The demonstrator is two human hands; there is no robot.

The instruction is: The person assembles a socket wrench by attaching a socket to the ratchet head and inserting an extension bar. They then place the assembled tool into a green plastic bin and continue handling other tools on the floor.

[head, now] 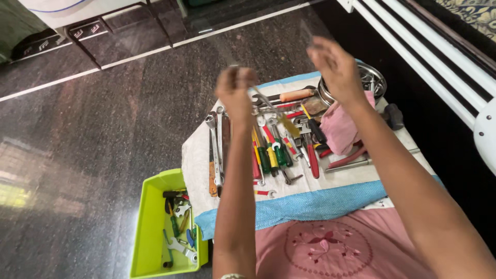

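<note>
lying across the centre of the frame, a cloth-covered worktop (196, 155) carries a dense row of hand tools: long steel spanners (216, 150) with a dull metallic sheen at centre left, and screwdrivers (274, 152) with smooth red, green and yellow plastic handles beside them. a round steel bowl (374, 77) sits at the upper right of the spread, a soft pink rag (338, 129) just below it. the covering is pale with a textured blue border (310, 204) along its lower edge. left hand (236, 93) is raised over the tools, fingers (243, 75) curled narrow around a slim screwdriver (274, 111) whose yellowish handle hangs down to the right. right hand (336, 64) is raised at upper centre right, blurred; cannot tell whether its fingers grip anything. a lime-green plastic tray (150, 227) of small tools stands at lower left on a dark polished stone floor (77, 155).
</note>
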